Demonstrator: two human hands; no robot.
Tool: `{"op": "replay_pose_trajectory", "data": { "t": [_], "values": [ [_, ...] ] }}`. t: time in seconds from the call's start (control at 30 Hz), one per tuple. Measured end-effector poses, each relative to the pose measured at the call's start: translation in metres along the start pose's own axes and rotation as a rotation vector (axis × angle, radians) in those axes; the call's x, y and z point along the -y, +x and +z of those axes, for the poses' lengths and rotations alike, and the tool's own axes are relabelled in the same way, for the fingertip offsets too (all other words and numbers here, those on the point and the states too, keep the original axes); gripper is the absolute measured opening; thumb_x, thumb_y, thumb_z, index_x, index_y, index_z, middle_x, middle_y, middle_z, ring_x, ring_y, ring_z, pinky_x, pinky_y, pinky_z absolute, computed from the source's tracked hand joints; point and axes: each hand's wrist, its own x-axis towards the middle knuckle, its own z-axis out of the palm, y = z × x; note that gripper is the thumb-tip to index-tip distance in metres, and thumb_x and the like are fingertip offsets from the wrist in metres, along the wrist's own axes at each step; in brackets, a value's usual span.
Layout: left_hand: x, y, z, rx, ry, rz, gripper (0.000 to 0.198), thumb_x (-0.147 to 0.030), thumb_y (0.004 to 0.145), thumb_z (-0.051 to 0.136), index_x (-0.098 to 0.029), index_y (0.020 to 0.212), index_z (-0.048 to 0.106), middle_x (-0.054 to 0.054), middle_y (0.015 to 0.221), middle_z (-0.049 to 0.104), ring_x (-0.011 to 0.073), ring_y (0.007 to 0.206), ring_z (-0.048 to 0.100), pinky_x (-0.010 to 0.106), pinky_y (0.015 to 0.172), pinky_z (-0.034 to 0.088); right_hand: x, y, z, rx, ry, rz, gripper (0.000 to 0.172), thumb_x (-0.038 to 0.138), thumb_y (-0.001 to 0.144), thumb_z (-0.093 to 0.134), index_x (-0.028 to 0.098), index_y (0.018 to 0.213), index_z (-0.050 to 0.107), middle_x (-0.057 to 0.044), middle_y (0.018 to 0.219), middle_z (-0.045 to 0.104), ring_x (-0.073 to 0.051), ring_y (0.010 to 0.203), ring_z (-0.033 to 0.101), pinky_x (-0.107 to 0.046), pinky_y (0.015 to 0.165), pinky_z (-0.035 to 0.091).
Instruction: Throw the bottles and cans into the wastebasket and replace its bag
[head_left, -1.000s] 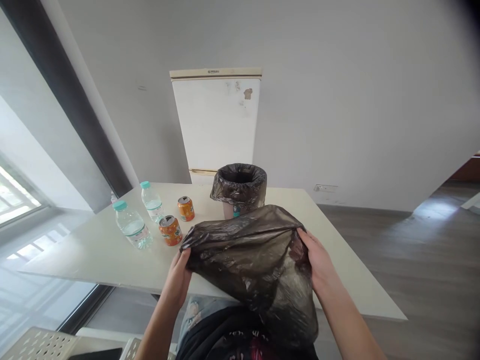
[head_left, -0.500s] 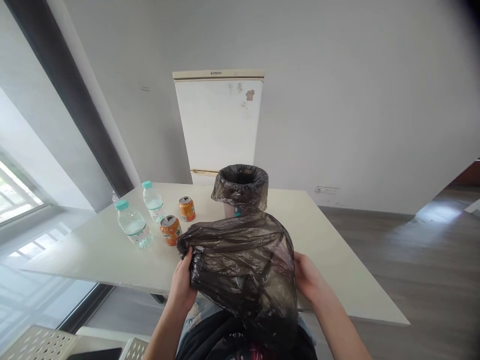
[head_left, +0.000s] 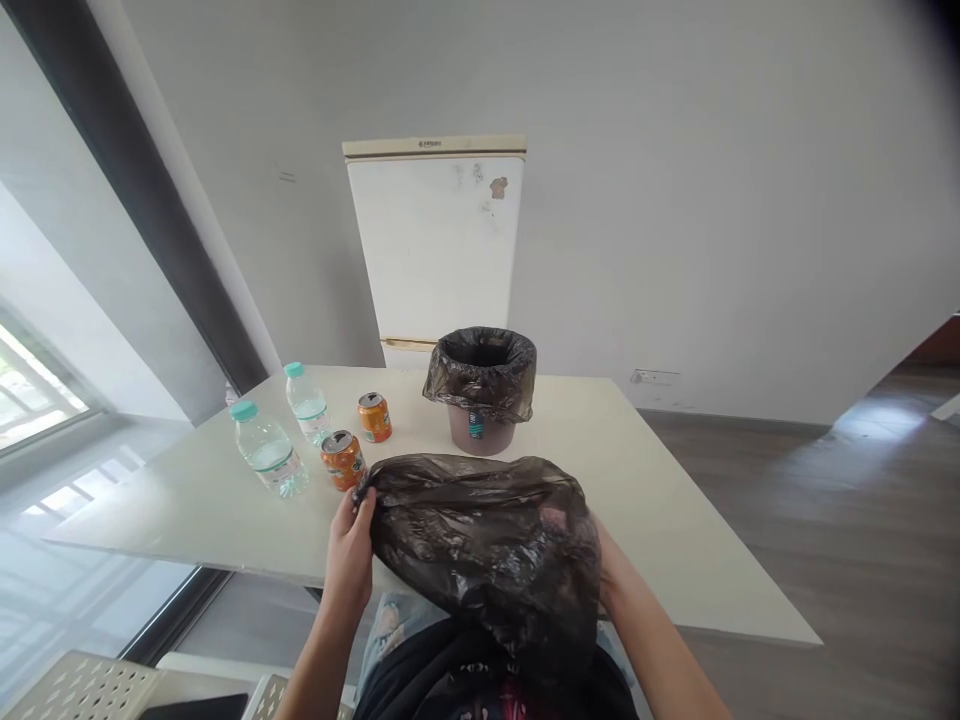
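Note:
A thin black garbage bag point(head_left: 480, 540) stretches between my two hands above the table's near edge and my lap. My left hand point(head_left: 352, 545) is closed on its gathered left corner, thumb on top. At the bag's right side, my right hand point(head_left: 606, 560) is mostly covered by the plastic. A pinkish patch shows dimly through the film there, and its fingers cannot be made out clearly. Beyond the bag stands a brownish trash bin point(head_left: 495, 438), upright, lined with another black bag point(head_left: 480, 390) folded over its rim.
Two orange cans point(head_left: 343, 460) and two clear bottles with teal caps point(head_left: 271, 455) stand left on the white table point(head_left: 660, 540). A white refrigerator point(head_left: 435, 240) stands behind the table. A perforated beige chair or stool point(head_left: 82, 685) and a dark flat object point(head_left: 195, 708) are at lower left.
The bag has come down, uncovering the bin's front. My left hand has moved slightly left. My right hand has slid further behind or into the plastic.

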Motion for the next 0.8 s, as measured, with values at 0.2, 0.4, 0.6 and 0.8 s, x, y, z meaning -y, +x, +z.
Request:
{"op": "replay_pose_trajectory", "data": {
  "t": [0.2,0.4,0.6,0.8],
  "values": [
    [0.0,0.022,-0.016,-0.107,0.312,0.21,0.065,-0.076,0.089,0.058,-0.014,0.096,0.075,0.007,0.093,0.075,0.0271,0.097,0.067,0.033,0.085,0.053,0.01,0.001,-0.043,-0.058,-0.13,0.038,0.057,0.058,0.08,0.081,0.016,0.118,0.078,-0.012,0.106,0.082,-0.034,0.103,0.073,-0.045,0.096,0.057],
    [0.007,0.021,-0.012,0.038,0.366,0.205,0.071,-0.076,0.099,0.039,-0.016,0.105,0.075,0.01,0.104,0.077,0.0284,0.107,0.069,0.035,0.093,0.052,0.029,-0.01,-0.067,0.171,-0.423,0.086,0.052,0.049,0.083,0.079,0.021,0.127,0.076,-0.013,0.129,0.076,-0.037,0.122,0.067,-0.049,0.107,0.052],
    [0.007,0.024,-0.009,0.18,0.609,0.343,0.04,-0.059,0.093,0.062,-0.021,0.093,0.071,0.006,0.094,0.077,0.0264,0.093,0.071,0.033,0.085,0.051,0.043,-0.007,-0.1,0.148,-0.77,0.066,0.063,0.058,0.08,0.074,0.022,0.131,0.07,-0.011,0.106,0.079,-0.034,0.101,0.072,-0.043,0.092,0.057],
    [0.022,0.035,-0.014,-0.061,0.914,0.393,0.029,-0.043,0.101,0.049,-0.022,0.108,0.068,0.011,0.102,0.078,0.0282,0.086,0.07,0.034,0.076,0.045,0.057,0.003,-0.139,-0.369,-1.12,0.04,0.049,0.062,0.085,0.061,0.027,0.117,0.07,-0.011,0.099,0.08,-0.033,0.092,0.073,-0.041,0.076,0.053]
  ]
}}
